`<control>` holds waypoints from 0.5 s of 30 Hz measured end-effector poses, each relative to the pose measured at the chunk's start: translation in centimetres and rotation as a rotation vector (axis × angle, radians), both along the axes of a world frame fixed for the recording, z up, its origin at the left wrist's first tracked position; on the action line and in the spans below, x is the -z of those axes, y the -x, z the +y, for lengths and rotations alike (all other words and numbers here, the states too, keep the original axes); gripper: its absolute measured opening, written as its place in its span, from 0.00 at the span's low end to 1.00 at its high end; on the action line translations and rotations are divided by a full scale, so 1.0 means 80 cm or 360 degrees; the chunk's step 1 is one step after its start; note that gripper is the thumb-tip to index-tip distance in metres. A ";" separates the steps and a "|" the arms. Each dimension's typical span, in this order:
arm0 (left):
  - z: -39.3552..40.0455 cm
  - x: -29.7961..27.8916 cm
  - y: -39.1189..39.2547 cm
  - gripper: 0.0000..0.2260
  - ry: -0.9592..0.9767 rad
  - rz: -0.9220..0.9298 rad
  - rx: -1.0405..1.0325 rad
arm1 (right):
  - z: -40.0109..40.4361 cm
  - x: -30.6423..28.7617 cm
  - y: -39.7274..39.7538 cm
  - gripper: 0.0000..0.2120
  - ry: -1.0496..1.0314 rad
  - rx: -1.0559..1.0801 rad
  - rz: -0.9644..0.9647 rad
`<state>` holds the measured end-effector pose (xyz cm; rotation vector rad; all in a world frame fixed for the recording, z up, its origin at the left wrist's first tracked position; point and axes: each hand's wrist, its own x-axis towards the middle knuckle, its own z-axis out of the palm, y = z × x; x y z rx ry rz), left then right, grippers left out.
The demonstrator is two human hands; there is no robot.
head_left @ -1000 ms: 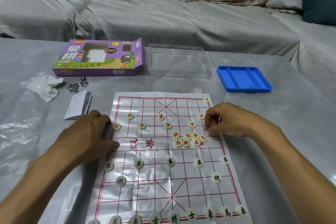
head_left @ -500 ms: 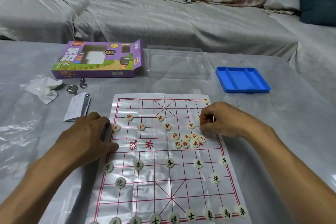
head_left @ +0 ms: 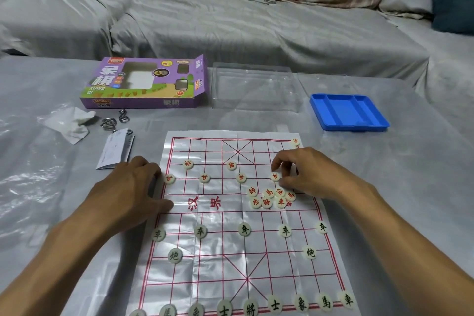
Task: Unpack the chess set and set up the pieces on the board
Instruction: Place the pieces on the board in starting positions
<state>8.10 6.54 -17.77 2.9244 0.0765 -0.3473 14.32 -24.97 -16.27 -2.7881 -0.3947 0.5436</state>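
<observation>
The thin plastic-sheet chess board (head_left: 230, 226) lies on the plastic-covered table (head_left: 410, 187). Behind it, left to right, lie the purple cardboard box (head_left: 146, 83), the clear plastic lid (head_left: 252, 87) and the blue compartment tray (head_left: 347, 111). The folded white paper leaflet (head_left: 115, 149) lies left of the board's far corner.

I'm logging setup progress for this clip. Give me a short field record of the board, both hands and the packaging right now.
board: white paper xiangqi sheet with red grid, flat on the table
black-lettered pieces: placed on the near half
red-lettered pieces: some placed on the far half; loose red-lettered cluster near the river
left hand: resting on the sheet's left edge
right hand: fingers curled at a red-lettered round piece
packaging: purple cardboard box, clear plastic lid, blue plastic tray beyond the board
</observation>
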 end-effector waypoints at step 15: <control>-0.002 0.000 -0.001 0.30 -0.0010 0.0010 0.0010 | 0.002 -0.004 0.000 0.12 -0.0032 -0.0009 -0.0047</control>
